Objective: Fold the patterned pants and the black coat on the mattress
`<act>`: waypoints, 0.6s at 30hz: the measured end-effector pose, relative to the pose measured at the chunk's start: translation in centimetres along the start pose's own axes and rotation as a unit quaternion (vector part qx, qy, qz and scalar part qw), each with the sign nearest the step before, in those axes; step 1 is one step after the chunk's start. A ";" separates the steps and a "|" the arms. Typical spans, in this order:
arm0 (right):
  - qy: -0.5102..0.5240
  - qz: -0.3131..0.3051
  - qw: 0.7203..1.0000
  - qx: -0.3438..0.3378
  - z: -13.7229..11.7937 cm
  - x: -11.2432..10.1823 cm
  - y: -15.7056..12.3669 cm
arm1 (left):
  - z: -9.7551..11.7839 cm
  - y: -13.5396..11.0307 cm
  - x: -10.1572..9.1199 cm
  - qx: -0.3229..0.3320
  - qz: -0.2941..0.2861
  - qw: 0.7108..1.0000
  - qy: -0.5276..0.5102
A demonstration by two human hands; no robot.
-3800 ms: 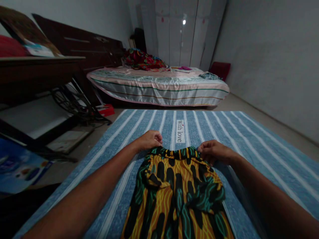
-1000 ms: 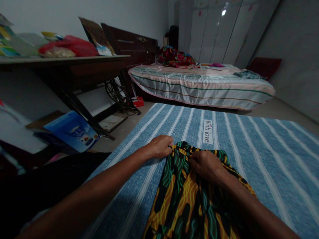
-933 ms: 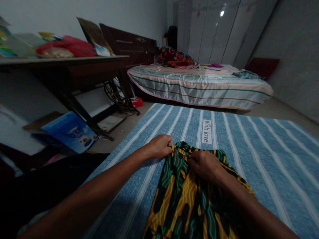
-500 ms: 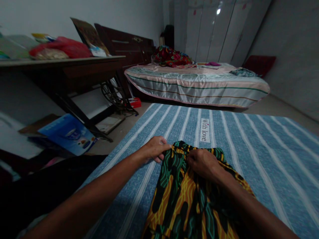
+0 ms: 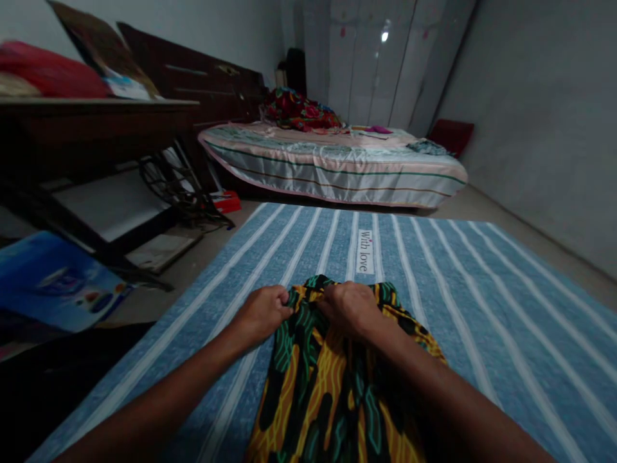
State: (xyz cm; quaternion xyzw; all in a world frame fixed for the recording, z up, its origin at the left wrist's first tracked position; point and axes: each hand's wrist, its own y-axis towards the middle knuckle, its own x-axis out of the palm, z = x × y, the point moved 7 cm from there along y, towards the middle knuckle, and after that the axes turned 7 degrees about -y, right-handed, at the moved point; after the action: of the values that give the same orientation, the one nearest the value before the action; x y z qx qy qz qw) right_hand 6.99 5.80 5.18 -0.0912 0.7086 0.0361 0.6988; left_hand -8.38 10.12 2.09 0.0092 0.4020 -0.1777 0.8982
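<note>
A black garment with yellow and green patterning (image 5: 322,386) lies on the blue striped cloth (image 5: 231,308), its gathered waistband at the far end. Whether it is trousers or a skirt I cannot tell. My left hand (image 5: 263,314) is closed on the waistband's left corner, fingers curled in. Near the middle of the same waistband, my right hand (image 5: 351,310) pinches the fabric, its fingertips partly hidden behind the knuckles. The right forearm crosses over the garment's right side and covers part of it.
A "With love" label (image 5: 365,252) shows on the striped cloth beyond the garment. Further back stands a bed (image 5: 332,167) with a red floral bundle (image 5: 303,110). To the left are a treadle table (image 5: 96,119) and a blue box (image 5: 62,280).
My left hand has gone from a loose, partly spread hold to fingers curled tightly on the waistband corner. My right hand keeps its pinch. The whole view has shifted, so things appear further left.
</note>
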 end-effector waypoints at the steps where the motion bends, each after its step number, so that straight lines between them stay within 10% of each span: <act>1: 0.012 0.014 1.000 0.007 0.9 -0.6 -0.2 | 0.4 -0.2 -0.4 0.016 0.011 0.998 0.053; 4: 0.047 0.059 0.995 0.062 5.1 -2.7 -1.9 | 2.2 -1.2 -1.4 0.038 0.055 0.984 0.165; 8: 0.045 0.069 0.987 0.141 11.3 -3.7 -6.5 | 6.1 -3.2 1.3 0.132 -0.036 0.979 0.150; 18: 0.205 -0.099 0.961 0.155 15.2 3.9 -11.6 | 14.3 -3.0 9.0 0.308 -0.177 0.929 0.105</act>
State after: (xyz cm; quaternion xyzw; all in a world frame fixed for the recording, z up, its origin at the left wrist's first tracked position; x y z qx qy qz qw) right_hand 24.00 -3.19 1.86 -0.0569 0.8207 -0.1635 0.5444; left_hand 6.47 2.24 5.64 0.2324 0.4144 -0.4466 0.7582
